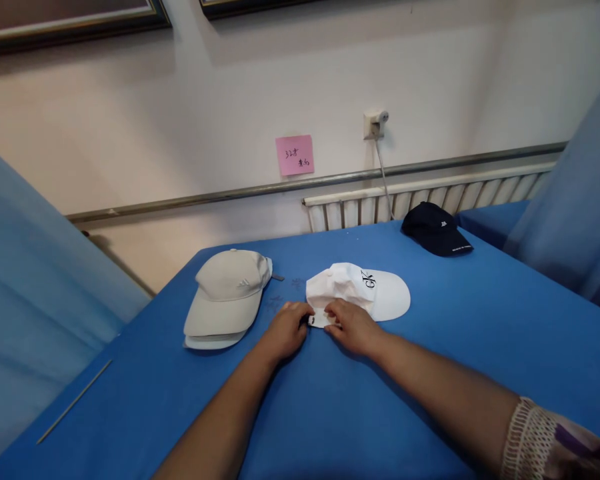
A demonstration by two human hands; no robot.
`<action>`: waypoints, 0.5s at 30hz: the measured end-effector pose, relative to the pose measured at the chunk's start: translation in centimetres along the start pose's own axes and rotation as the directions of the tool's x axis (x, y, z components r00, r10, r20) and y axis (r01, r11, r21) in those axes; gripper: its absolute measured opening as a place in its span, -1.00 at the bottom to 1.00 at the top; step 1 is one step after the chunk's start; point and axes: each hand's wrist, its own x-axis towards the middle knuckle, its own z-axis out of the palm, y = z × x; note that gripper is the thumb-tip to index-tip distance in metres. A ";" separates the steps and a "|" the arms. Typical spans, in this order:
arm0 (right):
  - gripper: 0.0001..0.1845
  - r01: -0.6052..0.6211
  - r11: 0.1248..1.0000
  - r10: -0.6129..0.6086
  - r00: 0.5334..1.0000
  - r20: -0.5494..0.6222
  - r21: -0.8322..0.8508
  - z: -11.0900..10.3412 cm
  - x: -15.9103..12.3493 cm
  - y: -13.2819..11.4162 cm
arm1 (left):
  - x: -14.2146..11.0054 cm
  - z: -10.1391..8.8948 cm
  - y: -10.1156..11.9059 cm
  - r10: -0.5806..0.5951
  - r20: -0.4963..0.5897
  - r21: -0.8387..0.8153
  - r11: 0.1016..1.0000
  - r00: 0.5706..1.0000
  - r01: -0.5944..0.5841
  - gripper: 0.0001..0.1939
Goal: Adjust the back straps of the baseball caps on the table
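Observation:
A white cap (360, 292) with a black logo lies on the blue table (480, 333), its brim pointing right. My left hand (286, 330) and my right hand (353, 327) meet at the cap's back edge. Both pinch the strap area there, fingers closed on the fabric. A beige cap (226, 293) rests to the left, stacked on another pale brim. A dark navy cap (436, 229) sits at the far right of the table.
A thin rod (75, 400) lies near the table's left edge. Behind the table stand a white radiator (430, 199), a wall rail, a pink sticky note (295, 155) and a wall socket with a cable (375, 125). Blue curtains hang at both sides.

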 end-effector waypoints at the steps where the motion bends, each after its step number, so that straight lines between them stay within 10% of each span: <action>1: -0.76 0.001 1.000 -0.001 1.000 0.001 0.010 0.0 0.0 0.0 | 0.0 -0.1 -0.1 0.000 0.001 0.026 1.000 1.000 0.000 -0.73; 10: -0.50 0.118 0.986 -0.113 0.992 -0.050 0.114 -0.9 -0.3 -1.4 | 0.3 0.4 1.7 0.041 -0.084 -0.065 0.997 0.996 -0.046 -0.97; 15: -0.71 0.183 0.977 -0.173 0.980 -0.102 0.106 -1.5 -0.4 -2.0 | 0.0 0.1 3.0 0.107 -0.111 -0.058 0.992 0.988 -0.113 -0.97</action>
